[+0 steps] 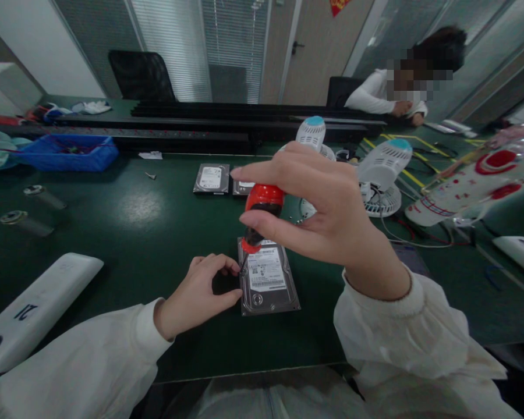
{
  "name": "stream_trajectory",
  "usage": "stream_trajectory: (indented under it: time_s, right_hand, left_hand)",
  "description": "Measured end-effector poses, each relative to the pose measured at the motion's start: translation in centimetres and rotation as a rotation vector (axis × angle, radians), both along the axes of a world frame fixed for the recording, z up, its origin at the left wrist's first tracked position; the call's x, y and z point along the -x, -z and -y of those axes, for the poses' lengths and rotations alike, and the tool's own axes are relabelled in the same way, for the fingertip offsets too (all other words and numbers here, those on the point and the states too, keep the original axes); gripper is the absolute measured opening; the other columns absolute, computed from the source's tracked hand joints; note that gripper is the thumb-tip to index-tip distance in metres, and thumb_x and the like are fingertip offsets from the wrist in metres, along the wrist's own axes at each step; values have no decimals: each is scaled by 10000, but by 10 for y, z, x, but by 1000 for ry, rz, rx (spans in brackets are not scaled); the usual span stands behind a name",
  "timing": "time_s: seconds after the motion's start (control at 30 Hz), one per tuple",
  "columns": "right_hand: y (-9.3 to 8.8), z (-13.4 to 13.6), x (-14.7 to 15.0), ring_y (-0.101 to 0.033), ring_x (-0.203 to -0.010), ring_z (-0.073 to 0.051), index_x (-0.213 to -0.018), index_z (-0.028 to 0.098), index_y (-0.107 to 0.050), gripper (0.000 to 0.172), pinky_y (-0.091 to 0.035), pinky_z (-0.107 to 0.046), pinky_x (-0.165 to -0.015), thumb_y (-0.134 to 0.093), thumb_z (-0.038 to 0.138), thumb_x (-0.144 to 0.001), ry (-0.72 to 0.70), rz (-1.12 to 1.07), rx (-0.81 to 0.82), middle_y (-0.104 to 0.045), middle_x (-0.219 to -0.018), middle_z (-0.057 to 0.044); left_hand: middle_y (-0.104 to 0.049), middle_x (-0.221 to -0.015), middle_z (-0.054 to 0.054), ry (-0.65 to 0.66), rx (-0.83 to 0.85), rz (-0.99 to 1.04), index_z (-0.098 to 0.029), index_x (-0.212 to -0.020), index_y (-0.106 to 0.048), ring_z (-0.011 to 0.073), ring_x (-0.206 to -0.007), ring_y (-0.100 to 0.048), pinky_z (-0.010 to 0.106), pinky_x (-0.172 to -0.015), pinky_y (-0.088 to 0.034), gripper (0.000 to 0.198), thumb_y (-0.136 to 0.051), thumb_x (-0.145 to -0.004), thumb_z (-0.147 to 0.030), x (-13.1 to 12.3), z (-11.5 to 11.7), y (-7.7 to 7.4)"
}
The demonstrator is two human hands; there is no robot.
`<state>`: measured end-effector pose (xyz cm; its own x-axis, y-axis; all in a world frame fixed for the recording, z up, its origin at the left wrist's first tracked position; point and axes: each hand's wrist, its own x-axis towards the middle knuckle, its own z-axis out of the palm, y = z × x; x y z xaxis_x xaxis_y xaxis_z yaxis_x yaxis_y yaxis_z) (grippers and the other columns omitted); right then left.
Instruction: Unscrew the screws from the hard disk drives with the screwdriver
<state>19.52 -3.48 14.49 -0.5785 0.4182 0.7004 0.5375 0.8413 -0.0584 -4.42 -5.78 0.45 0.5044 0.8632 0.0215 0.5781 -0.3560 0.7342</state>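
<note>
A hard drive (268,279) with a white label lies flat on the green table in front of me. My right hand (314,203) grips a red and black screwdriver (264,203) from above, thumb and fingers around its handle. The screwdriver's shaft points down to the drive's left edge. My left hand (205,288) is at that same edge, its index fingertip beside the shaft and its thumb lower down against the drive's side. Whether anything small is between those fingertips is too small to tell.
Behind stand another hard drive (211,178), a partly hidden one, and white fans (384,166). A blue basket (70,152), two cylinders and a white device (39,308) are on the left. A patterned bottle (475,180) is at right; a person (379,93) sits beyond.
</note>
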Motion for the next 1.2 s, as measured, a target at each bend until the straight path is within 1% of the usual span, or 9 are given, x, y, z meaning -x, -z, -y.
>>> stream_trajectory:
  time_s: [0.07, 0.23, 0.37, 0.43, 0.6, 0.77, 0.97, 1.1, 1.2]
  right_hand:
    - [0, -1, 1, -700, -1000, -162, -1255, 108, -702, 447, -599, -380, -990, -474, 479, -1157, -27, -5, -21, -738, -1012, -15]
    - [1, -1, 2, -696, -1149, -181, -1493, 65, -560, 452, -576, -433, -1077, -306, 270, -1181, -105, -17, 2, -738, -1237, -71]
    - [4, -3, 1, -694, -1034, -184, -1352, 135, -656, 402, -600, -426, -998, -492, 445, -1154, -42, -27, -10, -738, -1092, -30]
    - [4, -4, 0, -697, -1062, -204, -1312, 139, -671, 443, -595, -449, -1015, -450, 493, -1163, -42, -1, -6, -727, -1058, -39]
    - [1, 1, 0, -695, -1134, -187, -1496, 96, -557, 460, -600, -448, -1034, -289, 289, -1177, -125, -17, 43, -739, -1288, -87]
    - [2, 0, 2, -697, -977, -166, -1299, 119, -683, 394, -608, -360, -886, -539, 449, -1137, -85, -52, 6, -776, -1103, -42]
    - [3, -1, 1, -682, -1126, -182, -1539, 62, -515, 503, -582, -430, -1037, -286, 343, -1190, -153, -7, 45, -744, -1294, -97]
    - [3, -1, 1, -675, -936, -148, -1368, 110, -647, 434, -604, -372, -900, -487, 453, -1155, -89, -25, 24, -755, -1099, -38]
    - [1, -1, 0, -683, -982, -166, -1362, 102, -652, 427, -610, -393, -925, -456, 426, -1164, -108, -31, 30, -766, -1136, -53]
  left_hand:
    - [-734, -1032, 19, 1, -6, -3, -247, -1049, -683, 283, -1005, -694, 483, -1018, -437, 274, -777, -815, -353, 0, 0, 1]
    - [-735, -1019, 11, 3, -23, -3, -252, -1046, -679, 277, -989, -693, 475, -1010, -441, 266, -778, -821, -354, 0, 0, 3]
    - [-734, -1030, 15, 5, -23, -7, -252, -1047, -679, 282, -1003, -697, 483, -1017, -445, 265, -776, -826, -360, 1, 0, 3]
    - [-731, -1034, 19, 7, -18, -9, -248, -1049, -682, 287, -1011, -699, 493, -1025, -444, 270, -775, -825, -365, 0, 0, 2]
    - [-727, -1031, 24, 6, -12, -14, -242, -1059, -688, 294, -1014, -697, 504, -1031, -450, 279, -774, -826, -368, 0, 0, 0]
    - [-726, -1038, 20, 6, -13, -9, -246, -1052, -688, 299, -1040, -701, 504, -1043, -448, 272, -774, -822, -362, 0, 1, 0]
    - [-726, -1017, 26, 6, 0, 5, -243, -1053, -692, 297, -1011, -690, 511, -1028, -439, 283, -758, -811, -375, -1, 0, 0]
    - [-733, -1041, 30, 9, -9, 11, -244, -1056, -691, 305, -1036, -699, 518, -1037, -433, 283, -755, -814, -377, -1, 0, 1]
    - [-738, -1058, 33, 6, -5, 8, -245, -1059, -690, 309, -1057, -704, 522, -1052, -431, 286, -759, -816, -378, 0, 0, 1]
